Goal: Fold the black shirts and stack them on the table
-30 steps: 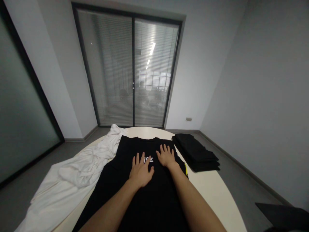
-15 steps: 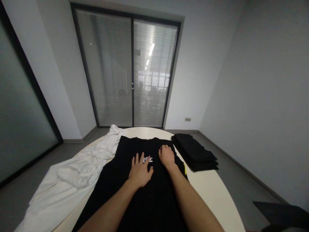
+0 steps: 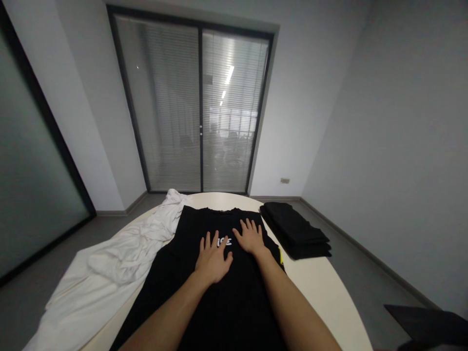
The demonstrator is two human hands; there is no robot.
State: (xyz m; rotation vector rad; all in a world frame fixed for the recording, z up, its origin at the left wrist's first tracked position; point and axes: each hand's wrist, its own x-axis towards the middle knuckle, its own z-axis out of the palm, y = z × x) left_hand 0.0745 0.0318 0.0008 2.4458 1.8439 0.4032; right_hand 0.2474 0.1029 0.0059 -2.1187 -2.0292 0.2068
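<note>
A black T-shirt [image 3: 226, 302] lies spread out in front of me, its neckline at the far end and white lettering on the chest. My left hand [image 3: 214, 258] rests flat on the chest with fingers spread, covering part of the lettering. To the right of the print, my right hand [image 3: 250, 236] also lies flat on the cloth, fingers stretched and apart. Neither hand grips anything. A bit of yellow [image 3: 281, 256] shows at the shirt's right edge.
The shirt lies on a cream table [image 3: 314, 282] with a rounded edge. Crumpled white cloth [image 3: 109, 268] covers its left side. A stack of folded black clothes [image 3: 292, 229] sits at the right. Near the lower right corner is a dark object [image 3: 427, 324], perhaps a chair.
My right hand has gone from curled fingers to spread, flat ones on the shirt. My left hand and the shirt look the same.
</note>
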